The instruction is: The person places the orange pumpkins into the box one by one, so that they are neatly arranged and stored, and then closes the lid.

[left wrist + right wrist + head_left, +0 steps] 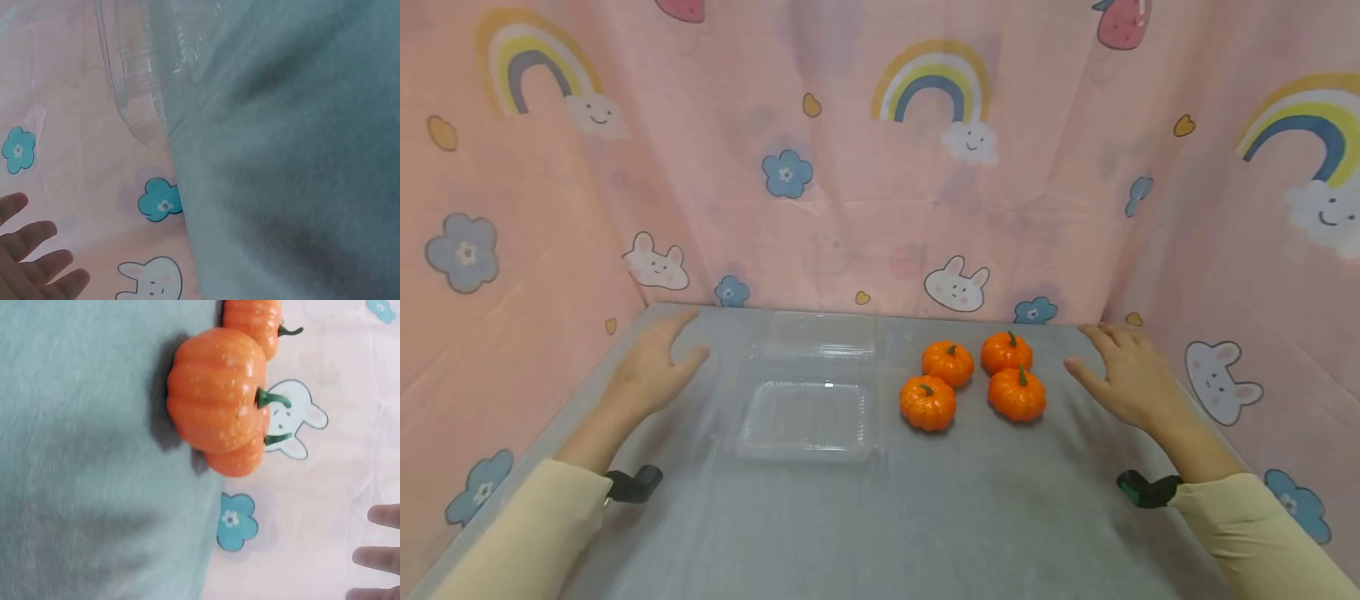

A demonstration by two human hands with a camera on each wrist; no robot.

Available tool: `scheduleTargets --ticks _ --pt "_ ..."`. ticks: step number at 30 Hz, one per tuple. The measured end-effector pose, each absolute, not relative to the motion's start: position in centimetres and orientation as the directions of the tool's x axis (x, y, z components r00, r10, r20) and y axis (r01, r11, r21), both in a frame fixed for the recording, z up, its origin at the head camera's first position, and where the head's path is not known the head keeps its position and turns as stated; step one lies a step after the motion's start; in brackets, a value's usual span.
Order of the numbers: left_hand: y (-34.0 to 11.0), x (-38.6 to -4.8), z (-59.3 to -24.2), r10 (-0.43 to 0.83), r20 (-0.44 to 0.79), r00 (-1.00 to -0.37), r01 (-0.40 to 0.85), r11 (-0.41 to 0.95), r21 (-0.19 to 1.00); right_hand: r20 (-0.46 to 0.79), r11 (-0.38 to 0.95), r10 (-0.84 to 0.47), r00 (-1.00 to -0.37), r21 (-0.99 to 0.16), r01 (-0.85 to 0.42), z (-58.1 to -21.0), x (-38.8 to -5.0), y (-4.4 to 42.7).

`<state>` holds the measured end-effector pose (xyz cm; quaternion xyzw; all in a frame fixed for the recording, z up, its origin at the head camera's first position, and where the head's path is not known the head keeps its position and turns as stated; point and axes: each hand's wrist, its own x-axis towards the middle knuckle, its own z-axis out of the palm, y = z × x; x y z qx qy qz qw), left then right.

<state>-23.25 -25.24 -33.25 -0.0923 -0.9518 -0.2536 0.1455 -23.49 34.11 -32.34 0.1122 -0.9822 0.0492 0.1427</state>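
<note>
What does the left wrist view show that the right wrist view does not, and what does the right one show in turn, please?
Only the left wrist view shows part of the clear box and, at its lower left corner, fingers of the left hand.

Only the right wrist view shows pumpkins, three of them, and, at its right edge, fingers of the right hand.

Both show the table and the pink cloth with blue flowers and a rabbit.
</note>
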Motion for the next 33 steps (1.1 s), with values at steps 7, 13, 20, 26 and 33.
scheduleTargets --ticks 7,13,20,26,33 --pt "-24.9 -22.6 -34.2 0.068 0.265 -0.962 0.216 0.782 0.584 0.271 0.938 -0.191 -0.944 -0.234 -0.257 -32.1 -23.3 32.7" --pt "-24.4 -22.5 -35.4 0.081 0.230 -0.970 0.216 0.722 0.658 0.200 0.891 -0.125 -0.972 -0.408 -0.199 -32.6 -23.5 31.7" --pt "-24.0 -22.8 -36.9 0.092 0.189 -0.978 0.202 0.661 0.722 0.117 0.858 -0.094 -0.989 -0.494 -0.140 -33.9 -24.3 30.9" --pt "-23.6 -22.7 -37.7 0.102 0.153 -0.983 0.183 0.639 0.747 0.054 0.842 -0.075 -0.996 -0.531 -0.092 -35.2 -24.9 30.8" --pt "-23.1 -22.2 -38.3 0.114 0.110 -0.987 0.157 0.599 0.785 0.022 0.837 -0.078 -0.997 -0.541 -0.078 -36.6 -25.5 30.7"
